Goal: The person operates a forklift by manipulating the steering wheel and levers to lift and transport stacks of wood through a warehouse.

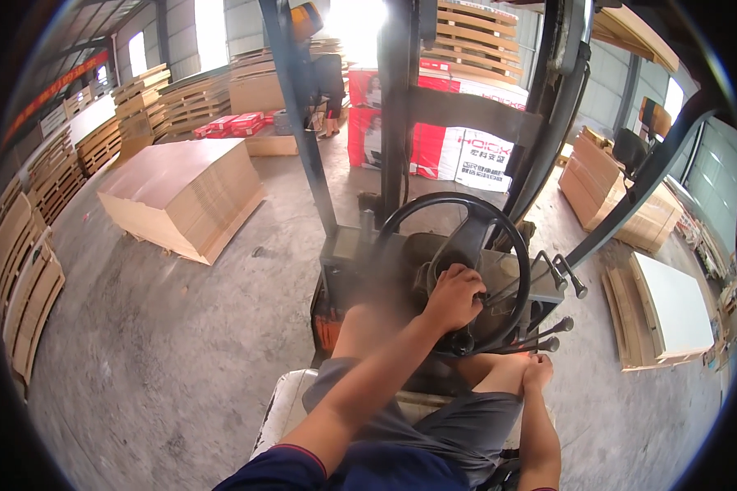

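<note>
I am seated in a forklift behind its black steering wheel (522, 254). My left hand (454, 299) reaches inside the wheel's ring, near the hub, with its fingers curled over a dark part that I cannot make out. A round black knob (463, 340) sits just below that hand, by the lower rim. Loosely closed, my right hand (538, 371) rests on my right knee, and nothing shows in it. Several control levers with black knobs (564, 324) stick out just above and to the right of it.
Ahead, beyond the mast (395, 106), stand red and white wrapped packages (401, 135). A stack of boards (180, 196) lies on the floor to the left. White-topped boards (671, 303) lie to the right. Wooden pallets (192, 102) line the left side. A person (329, 86) stands near the back.
</note>
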A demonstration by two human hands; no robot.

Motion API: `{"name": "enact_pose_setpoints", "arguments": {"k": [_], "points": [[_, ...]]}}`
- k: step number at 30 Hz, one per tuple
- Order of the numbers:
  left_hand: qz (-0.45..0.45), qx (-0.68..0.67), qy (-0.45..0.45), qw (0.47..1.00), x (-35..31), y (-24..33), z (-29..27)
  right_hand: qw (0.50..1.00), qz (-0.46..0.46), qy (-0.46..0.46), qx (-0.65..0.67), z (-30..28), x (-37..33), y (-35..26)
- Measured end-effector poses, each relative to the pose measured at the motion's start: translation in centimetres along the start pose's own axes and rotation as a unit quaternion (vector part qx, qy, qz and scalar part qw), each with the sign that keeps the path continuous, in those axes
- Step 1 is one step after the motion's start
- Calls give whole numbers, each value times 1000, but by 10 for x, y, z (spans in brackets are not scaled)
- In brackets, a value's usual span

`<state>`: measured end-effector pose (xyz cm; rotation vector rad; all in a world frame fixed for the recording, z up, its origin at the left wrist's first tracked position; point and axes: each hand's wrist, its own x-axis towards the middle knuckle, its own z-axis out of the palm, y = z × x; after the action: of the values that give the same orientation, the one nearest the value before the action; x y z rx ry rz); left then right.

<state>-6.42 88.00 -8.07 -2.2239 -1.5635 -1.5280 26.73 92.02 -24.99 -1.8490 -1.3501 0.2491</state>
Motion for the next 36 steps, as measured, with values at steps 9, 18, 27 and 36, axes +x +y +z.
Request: {"name": "enact_pose_setpoints", "arguments": {"k": [9, 18, 27, 36], "points": [[7, 2, 2, 1000, -1, -6, 5, 1000, 7, -30, 8, -1, 0, -12], [9, 3, 8, 1000, 2, 0, 8, 1000, -25, 5, 10, 6, 11, 11], [11, 2, 28, 1000, 0, -3, 13, 999, -31, 14, -7, 3, 7, 7], [10, -1, 23, 1000, 3, 2, 9, 999, -16, 29, -34, 2, 6, 8]]}}
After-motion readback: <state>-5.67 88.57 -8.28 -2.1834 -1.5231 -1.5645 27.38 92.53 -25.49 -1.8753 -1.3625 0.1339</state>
